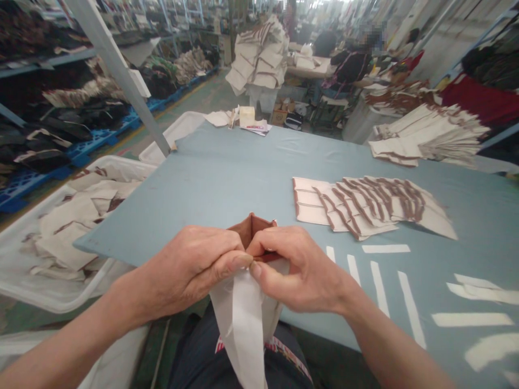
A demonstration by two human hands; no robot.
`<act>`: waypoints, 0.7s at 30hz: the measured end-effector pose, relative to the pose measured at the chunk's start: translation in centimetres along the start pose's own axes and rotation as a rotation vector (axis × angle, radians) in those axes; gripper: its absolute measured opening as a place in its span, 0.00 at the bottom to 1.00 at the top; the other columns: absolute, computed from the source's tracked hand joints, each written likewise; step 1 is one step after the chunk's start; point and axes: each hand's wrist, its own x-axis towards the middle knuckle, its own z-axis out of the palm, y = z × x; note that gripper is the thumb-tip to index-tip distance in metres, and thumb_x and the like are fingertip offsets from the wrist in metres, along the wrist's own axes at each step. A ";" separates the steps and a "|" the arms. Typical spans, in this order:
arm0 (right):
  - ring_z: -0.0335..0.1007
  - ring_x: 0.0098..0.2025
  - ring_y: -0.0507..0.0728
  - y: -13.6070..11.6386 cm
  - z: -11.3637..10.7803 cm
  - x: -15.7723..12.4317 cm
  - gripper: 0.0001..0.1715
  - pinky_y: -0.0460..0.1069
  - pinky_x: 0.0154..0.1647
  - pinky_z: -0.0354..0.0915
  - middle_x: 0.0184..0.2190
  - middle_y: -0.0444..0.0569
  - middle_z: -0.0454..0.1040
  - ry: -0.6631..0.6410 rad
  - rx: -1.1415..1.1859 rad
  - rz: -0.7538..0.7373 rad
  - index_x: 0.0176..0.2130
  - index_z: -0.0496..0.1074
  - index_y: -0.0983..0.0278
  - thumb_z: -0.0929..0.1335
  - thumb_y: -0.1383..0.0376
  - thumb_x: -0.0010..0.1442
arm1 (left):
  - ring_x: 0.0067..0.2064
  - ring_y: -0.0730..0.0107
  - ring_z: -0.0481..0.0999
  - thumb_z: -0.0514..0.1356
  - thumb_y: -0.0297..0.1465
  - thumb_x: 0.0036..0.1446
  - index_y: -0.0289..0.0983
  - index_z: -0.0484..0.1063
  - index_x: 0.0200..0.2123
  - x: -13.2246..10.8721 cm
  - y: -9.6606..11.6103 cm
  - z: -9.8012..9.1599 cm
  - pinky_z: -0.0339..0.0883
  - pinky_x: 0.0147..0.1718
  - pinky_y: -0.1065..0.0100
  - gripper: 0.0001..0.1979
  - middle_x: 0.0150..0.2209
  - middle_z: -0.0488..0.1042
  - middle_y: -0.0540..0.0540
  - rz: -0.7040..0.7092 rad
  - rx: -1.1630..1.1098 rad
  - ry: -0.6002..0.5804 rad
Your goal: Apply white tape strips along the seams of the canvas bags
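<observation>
Close to my body, at the front edge of the table, both hands pinch a white fabric piece (pixel 272 302) at its top edge. Its brown upper part (pixel 244 228) stands up behind the fingers, folded at a corner. My left hand (pixel 198 265) is closed, with thumb and forefinger pressed on the edge. Thumb and curled fingers of my right hand (pixel 298 270) grip the same edge just beside it, the thumb tips nearly touching. A white strip (pixel 248 329) hangs from beneath the thumbs over my lap. The fingers hide the exact spot being pinched.
On the blue-grey table (pixel 211 178) lie overlapping cream panels with brown edging (pixel 365 205) and several loose white strips (pixel 380 289). More fabric is piled at the far right (pixel 433 132). A white bin (pixel 60 302) of fabric pieces stands left. A person (pixel 351 65) sits farther back.
</observation>
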 end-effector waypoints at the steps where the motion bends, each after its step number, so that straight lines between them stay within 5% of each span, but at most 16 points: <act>1: 0.64 0.25 0.50 0.1 0.0 0.0 0.07 0.46 0.31 0.57 0.22 0.40 0.71 0.010 -0.019 -0.007 0.27 0.70 0.62 0.65 0.69 0.57 | 0.25 0.72 0.64 0.48 0.33 0.79 0.39 0.65 0.28 0.3 0.3 0.0 0.55 0.27 0.68 0.22 0.24 0.66 0.54 -0.029 0.005 -0.005; 14: 0.59 0.25 0.50 0.9 -0.5 -1.5 0.07 0.46 0.30 0.54 0.21 0.39 0.67 0.061 0.040 0.104 0.26 0.66 0.61 0.65 0.69 0.55 | 0.23 0.78 0.59 0.54 0.35 0.74 0.38 0.60 0.24 2.3 2.1 2.0 0.50 0.24 0.72 0.22 0.22 0.60 0.56 -0.251 -0.246 0.024; 17: 0.56 0.25 0.49 1.1 -0.7 -1.6 0.08 0.45 0.27 0.53 0.22 0.38 0.63 0.009 0.230 0.139 0.26 0.64 0.61 0.66 0.67 0.57 | 0.23 0.78 0.56 0.55 0.38 0.74 0.38 0.59 0.23 2.2 1.5 2.6 0.48 0.22 0.72 0.24 0.22 0.57 0.56 -0.305 -0.407 -0.003; 21: 0.53 0.26 0.50 1.7 -0.6 -1.5 0.19 0.46 0.26 0.52 0.24 0.39 0.60 -0.137 0.596 0.226 0.28 0.65 0.62 0.70 0.54 0.65 | 0.21 0.78 0.47 0.60 0.56 0.68 0.39 0.55 0.21 1.7 0.5 3.7 0.43 0.19 0.71 0.34 0.20 0.49 0.57 -0.402 -0.794 -0.003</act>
